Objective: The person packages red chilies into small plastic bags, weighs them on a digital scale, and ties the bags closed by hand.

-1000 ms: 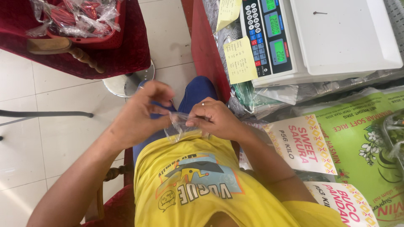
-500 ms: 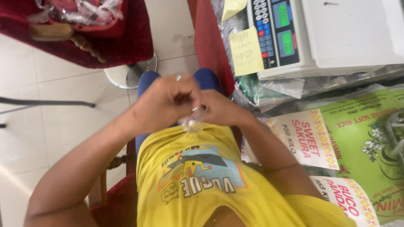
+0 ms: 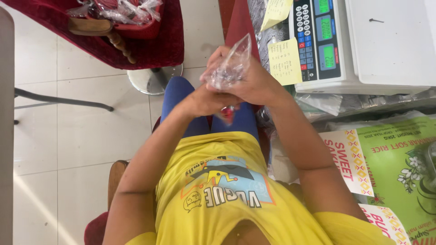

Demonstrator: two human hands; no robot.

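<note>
A small clear plastic bag (image 3: 228, 68) is held up between both hands, above the person's lap and in front of the chest. It looks thin, crinkly and very light, with its upper corner standing free above the fingers. Film like this is limp and likely slippery, so it would bunch up or slide unless pinched firmly; the gathered neck low on the bag, where the fingers already meet, seems the best place to hold it, not the loose top. Something small and reddish (image 3: 226, 111) shows just below the hands, too hidden to tell what it is.

The right hand (image 3: 254, 84) has its grip closed around the bag from the far side. The left hand (image 3: 204, 97) is closed too, pressed against the right and touching the bag's lower part.

Below the grip are blue trousers and a yellow shirt. To the right of it a white weighing scale (image 3: 363, 45) with a keypad stands on a surface, yellow paper notes (image 3: 285, 61) beside it. Nearer the body on that side lie green printed sacks (image 3: 399, 159). To the left of the grip, well apart, a red basket of wrapped items (image 3: 127, 13) sits on a red-covered chair over tiled floor.
</note>
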